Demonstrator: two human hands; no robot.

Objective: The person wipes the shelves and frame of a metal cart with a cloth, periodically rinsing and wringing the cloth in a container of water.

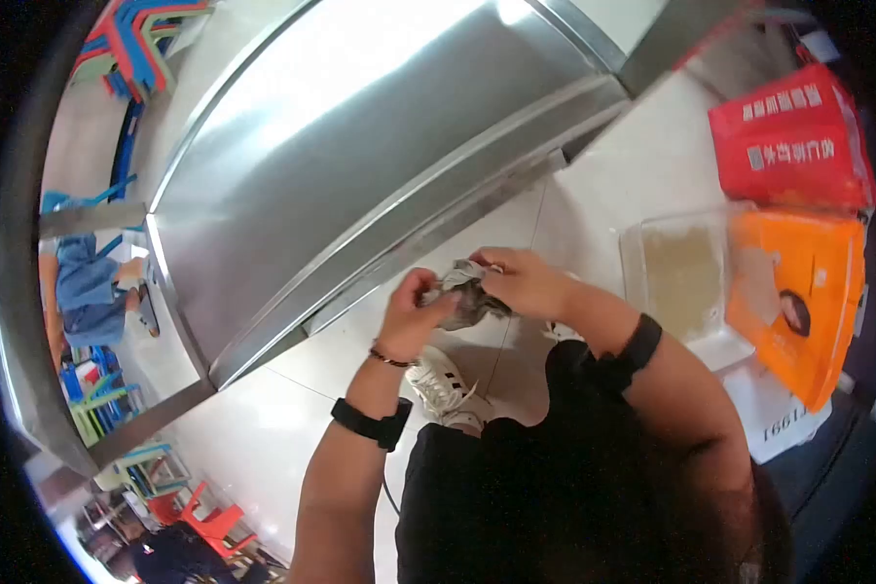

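A crumpled grey cloth (pixel 469 300) is bunched between my two hands, above the floor and just in front of the metal counter's edge. My left hand (pixel 414 316) grips its left side with the fingers closed. On the other side my right hand (pixel 521 282) pinches the cloth's upper right part. Dark patches show on the cloth. Part of it is hidden behind my fingers.
A stainless steel counter (pixel 360 146) spans the upper middle. At right are a red bag (pixel 793 141), an orange box (pixel 818 292) and a clear plastic container (pixel 686 273). Colored chairs (pixel 146 44) and other people (pixel 92 292) show at left. My shoe (pixel 438 382) is below.
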